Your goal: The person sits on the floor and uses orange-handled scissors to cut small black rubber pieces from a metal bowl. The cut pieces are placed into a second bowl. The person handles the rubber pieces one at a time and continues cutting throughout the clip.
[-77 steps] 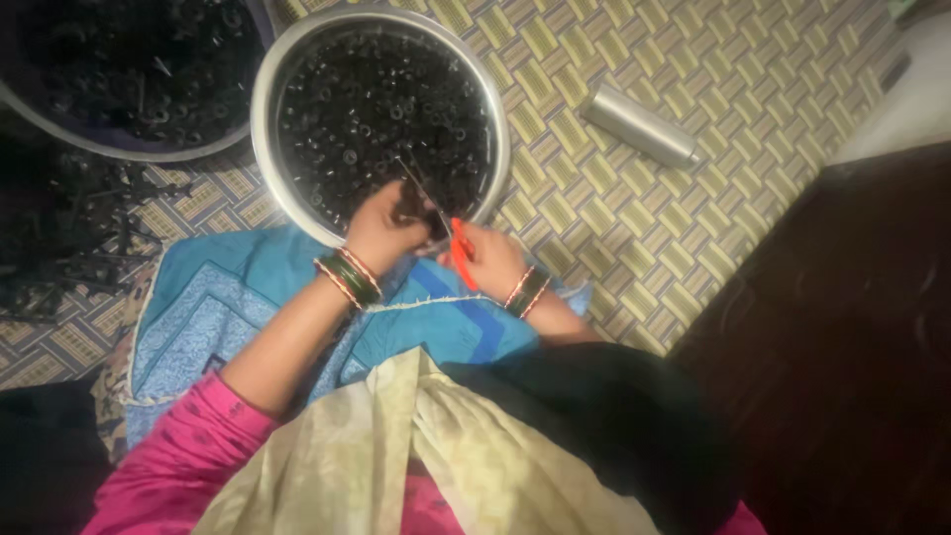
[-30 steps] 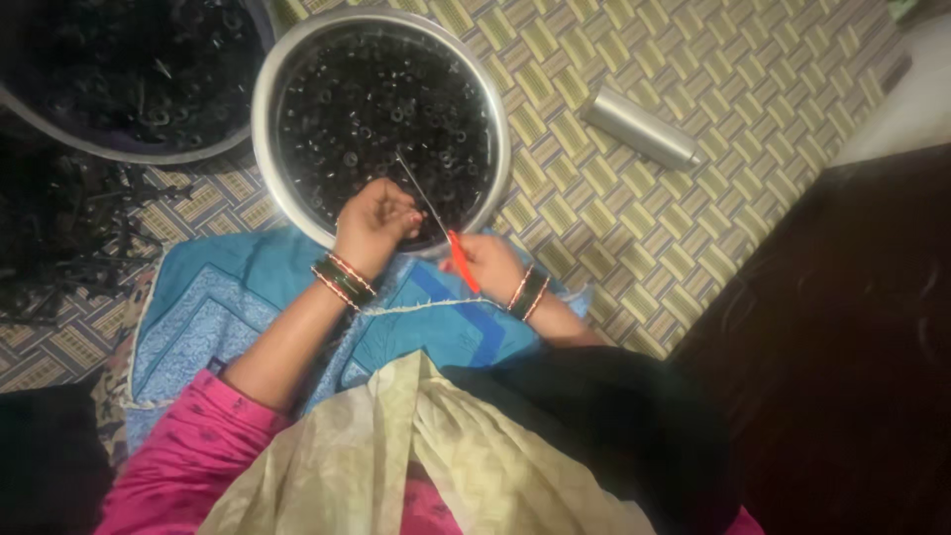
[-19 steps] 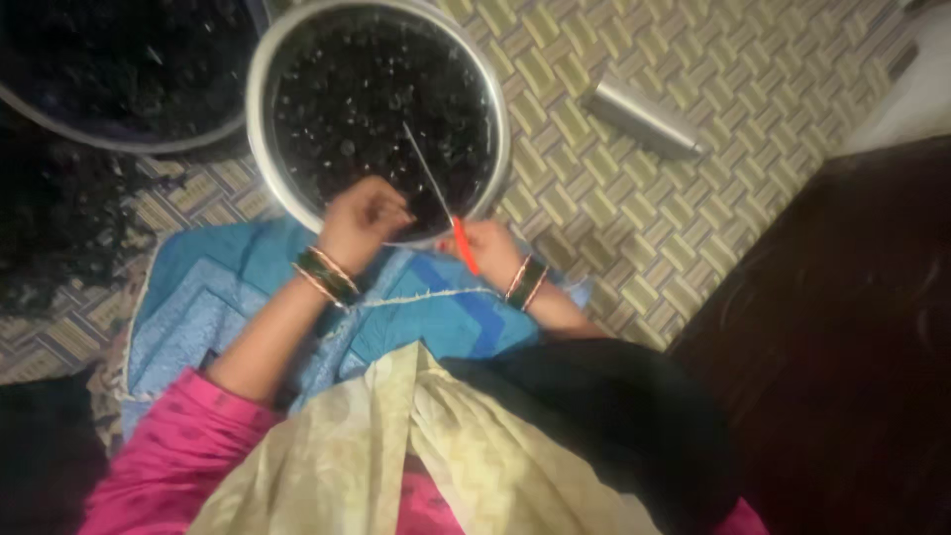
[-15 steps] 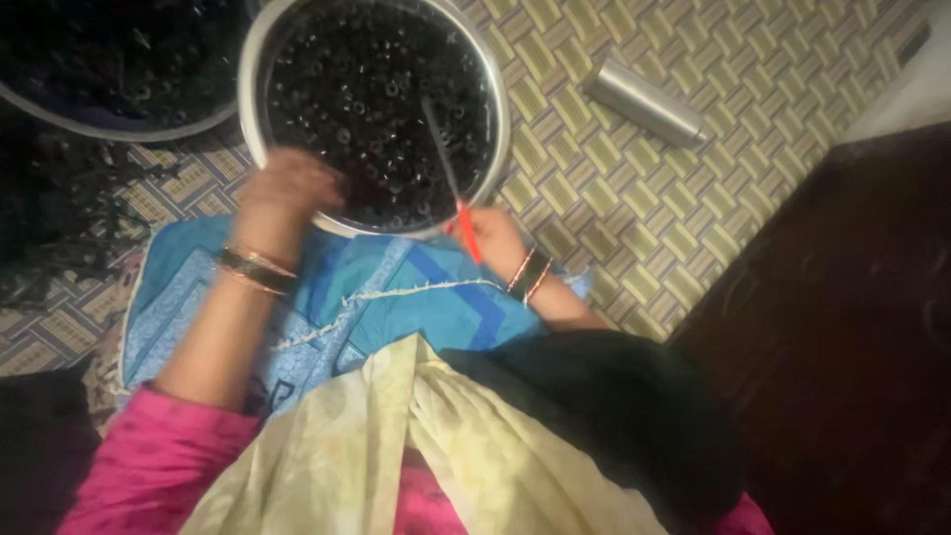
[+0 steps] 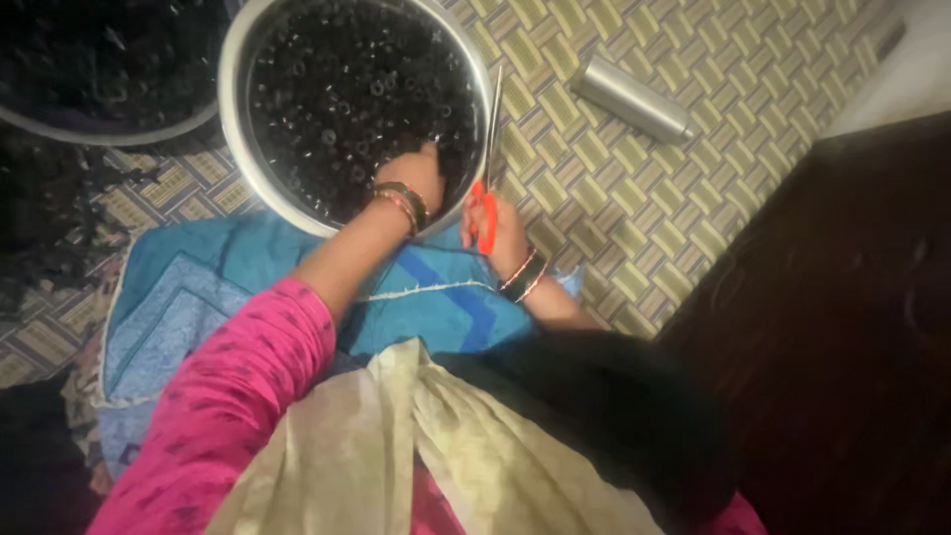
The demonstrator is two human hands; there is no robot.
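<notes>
Orange-handled scissors (image 5: 485,188), one pair, gripped in right hand (image 5: 498,230) fingers, blades up beside one metal bowl (image 5: 236,149); left hand (image 5: 421,176) reaches into its black beads (image 5: 337,89), finger state unclear; one steel bottle (image 5: 634,97) nearby.

pink sleeve (image 5: 248,396), cream scarf (image 5: 396,456), wrist bangles (image 5: 401,203)
</notes>
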